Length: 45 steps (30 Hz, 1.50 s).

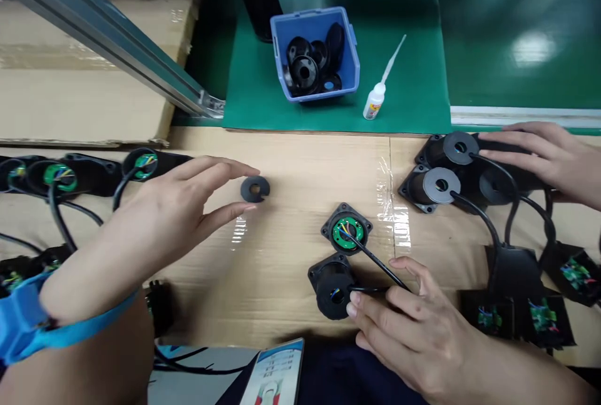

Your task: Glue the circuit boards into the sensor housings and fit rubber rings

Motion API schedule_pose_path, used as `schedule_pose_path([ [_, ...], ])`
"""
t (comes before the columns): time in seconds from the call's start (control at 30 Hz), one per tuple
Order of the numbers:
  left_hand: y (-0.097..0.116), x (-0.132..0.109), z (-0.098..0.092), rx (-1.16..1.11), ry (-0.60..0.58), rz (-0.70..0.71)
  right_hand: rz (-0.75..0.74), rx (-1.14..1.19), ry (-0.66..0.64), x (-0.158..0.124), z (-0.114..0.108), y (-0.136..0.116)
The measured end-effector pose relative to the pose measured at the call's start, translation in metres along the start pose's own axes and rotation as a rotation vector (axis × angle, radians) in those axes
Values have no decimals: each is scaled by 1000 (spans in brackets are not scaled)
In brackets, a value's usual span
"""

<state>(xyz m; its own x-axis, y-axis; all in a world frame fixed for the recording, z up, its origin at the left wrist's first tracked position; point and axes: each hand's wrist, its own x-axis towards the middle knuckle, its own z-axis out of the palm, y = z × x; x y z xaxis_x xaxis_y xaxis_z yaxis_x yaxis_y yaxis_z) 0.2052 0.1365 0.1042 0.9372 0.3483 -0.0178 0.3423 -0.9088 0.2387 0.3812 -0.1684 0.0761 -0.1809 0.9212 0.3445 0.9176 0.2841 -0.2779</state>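
My left hand (pixel 164 223) hovers over the cardboard with its fingers stretched out and apart, holding nothing; its fingertips are just left of a small black ring cap (pixel 255 189). My right hand (pixel 413 323) rests at the bottom centre, fingers curled on a black round housing (pixel 332 292) and its black cable (pixel 375 261). That cable leads up to a second housing (pixel 346 231) with a green circuit board showing inside.
A blue bin (pixel 314 54) of black caps and a glue bottle (pixel 375 101) stand on the green mat. Another person's hand (pixel 549 154) lies on capped units (pixel 441 173) at right. More wired units (pixel 61 176) line the left edge.
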Motion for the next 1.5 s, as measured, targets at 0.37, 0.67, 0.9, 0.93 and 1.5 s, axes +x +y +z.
schedule_pose_path([
  [0.37, -48, 17, 38, -38, -33, 297, -2, -4, 10, 6, -2, -1],
  [0.67, 54, 36, 10, -458, -139, 519, -33, -32, -75, 5, -7, 2],
  [0.9, 71, 54, 29, -493, -247, 577, 33, 34, 46, 2, 1, -2],
  [0.93, 71, 54, 30, -475, -239, 578, 38, 52, 48, 1, 2, -2],
  [1.5, 65, 57, 40, -283, -320, 659, 59, 149, 112, 7, -9, 7],
])
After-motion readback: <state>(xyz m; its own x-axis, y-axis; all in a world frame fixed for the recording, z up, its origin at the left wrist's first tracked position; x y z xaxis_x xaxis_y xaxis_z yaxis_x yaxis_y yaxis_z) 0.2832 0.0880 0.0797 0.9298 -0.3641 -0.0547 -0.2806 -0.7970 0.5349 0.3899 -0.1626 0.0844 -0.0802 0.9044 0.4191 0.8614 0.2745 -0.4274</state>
